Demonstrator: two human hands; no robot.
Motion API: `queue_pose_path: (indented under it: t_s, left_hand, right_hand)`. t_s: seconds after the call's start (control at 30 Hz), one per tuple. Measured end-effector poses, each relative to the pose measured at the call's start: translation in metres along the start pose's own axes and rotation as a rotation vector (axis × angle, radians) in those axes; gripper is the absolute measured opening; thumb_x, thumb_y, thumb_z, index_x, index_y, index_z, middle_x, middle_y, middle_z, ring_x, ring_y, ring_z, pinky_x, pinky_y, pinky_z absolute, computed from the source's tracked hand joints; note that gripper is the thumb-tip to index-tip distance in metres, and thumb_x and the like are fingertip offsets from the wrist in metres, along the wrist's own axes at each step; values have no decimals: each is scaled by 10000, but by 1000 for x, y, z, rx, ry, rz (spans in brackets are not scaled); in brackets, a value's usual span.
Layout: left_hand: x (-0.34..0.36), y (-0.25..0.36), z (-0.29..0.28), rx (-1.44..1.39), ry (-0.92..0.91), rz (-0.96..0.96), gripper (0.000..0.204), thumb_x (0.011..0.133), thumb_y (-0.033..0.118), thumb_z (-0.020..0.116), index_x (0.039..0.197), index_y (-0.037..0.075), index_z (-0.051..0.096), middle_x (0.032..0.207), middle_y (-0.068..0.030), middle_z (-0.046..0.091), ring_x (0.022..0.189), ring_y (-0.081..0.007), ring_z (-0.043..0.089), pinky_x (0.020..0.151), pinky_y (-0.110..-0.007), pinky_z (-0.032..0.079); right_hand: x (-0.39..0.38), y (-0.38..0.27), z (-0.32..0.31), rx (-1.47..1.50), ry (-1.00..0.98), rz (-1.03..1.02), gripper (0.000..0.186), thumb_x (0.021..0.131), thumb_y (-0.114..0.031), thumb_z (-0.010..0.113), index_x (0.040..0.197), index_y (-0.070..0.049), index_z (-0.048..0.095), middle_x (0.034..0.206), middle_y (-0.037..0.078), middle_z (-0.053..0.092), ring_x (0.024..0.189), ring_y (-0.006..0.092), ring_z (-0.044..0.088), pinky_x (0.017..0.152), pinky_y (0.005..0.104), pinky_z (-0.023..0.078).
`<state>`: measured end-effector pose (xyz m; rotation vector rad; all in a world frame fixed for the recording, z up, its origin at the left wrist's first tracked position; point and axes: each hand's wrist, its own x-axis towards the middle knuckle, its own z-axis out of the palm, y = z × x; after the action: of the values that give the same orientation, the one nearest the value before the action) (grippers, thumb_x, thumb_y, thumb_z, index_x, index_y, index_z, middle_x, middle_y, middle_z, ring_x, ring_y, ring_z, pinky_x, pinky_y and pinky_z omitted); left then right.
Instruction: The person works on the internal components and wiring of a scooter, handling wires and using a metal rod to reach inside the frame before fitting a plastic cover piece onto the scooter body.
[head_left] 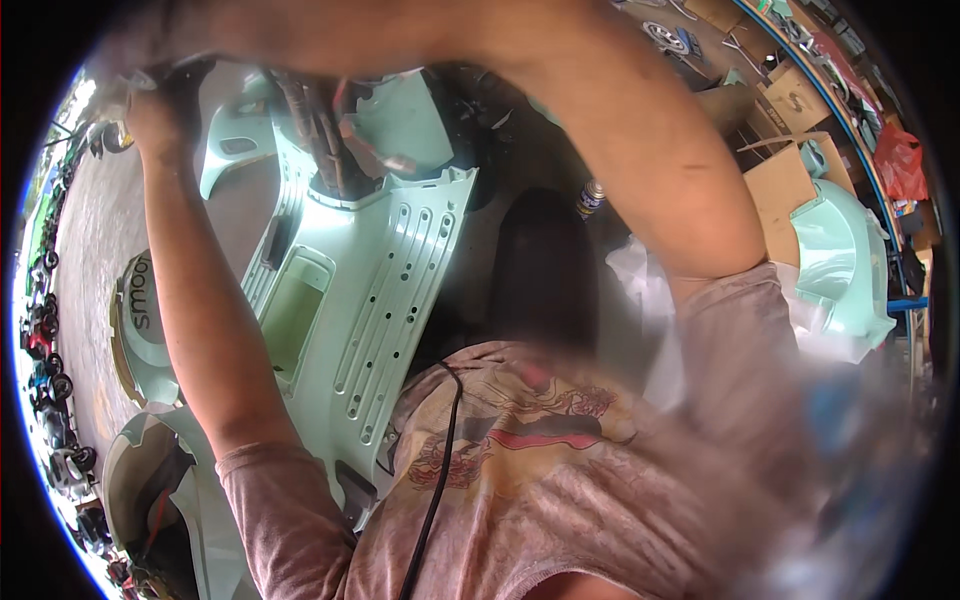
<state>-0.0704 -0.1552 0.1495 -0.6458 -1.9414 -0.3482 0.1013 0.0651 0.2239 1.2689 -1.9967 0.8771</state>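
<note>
My left hand (163, 120) reaches up to the far left, beside a dark part (195, 90) whose kind I cannot make out. Its fingers are mostly hidden. My right arm arches across the top of the view, and my right hand (150, 40) is smeared by motion close above the left one. Whether either hand holds something does not show. Between my arms stands a mint-green scooter body (350, 290) with a ribbed, perforated floorboard (405, 290) and a recessed compartment (297, 305). Cables or hoses (315, 125) rise from its front.
A lettered mint-green panel (145, 330) and a curved body shell (150, 450) lie at left. Right of me are a spray can (591, 198), cardboard boxes (790, 105), a glossy mint-green panel (840, 250) and a red plastic bag (900, 163). Several scooters line the far left edge.
</note>
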Motion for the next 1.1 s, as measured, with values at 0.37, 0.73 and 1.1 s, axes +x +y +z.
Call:
queue_pose_path:
  t_s: [0.37, 0.73, 1.1]
  left_hand:
    - [12, 200, -42, 1012, 63, -638, 297, 798, 309, 578, 682, 44, 647, 745, -83, 661, 618, -210, 630, 534, -320, 522]
    - [-2, 208, -37, 1349, 6, -470, 274, 899, 218, 417, 884, 6, 591, 854, -143, 613, 778, -257, 611, 714, -377, 512]
    - [-16, 211, -31, 1278, -7, -293, 294, 904, 238, 412, 900, -2, 581, 856, -147, 603, 794, -262, 608, 731, -381, 509]
  right_hand:
    - [-9, 5, 99, -369, 575, 160, 215, 807, -301, 608, 735, -105, 658, 659, 81, 644, 617, 245, 639, 631, 389, 523]
    - [-14, 4, 146, -205, 722, 182, 195, 796, -281, 608, 737, -99, 642, 677, 71, 627, 674, 222, 617, 635, 364, 505]
    - [7, -1, 170, -185, 696, 238, 177, 785, -262, 608, 739, -93, 626, 695, 61, 610, 730, 199, 596, 639, 338, 487]
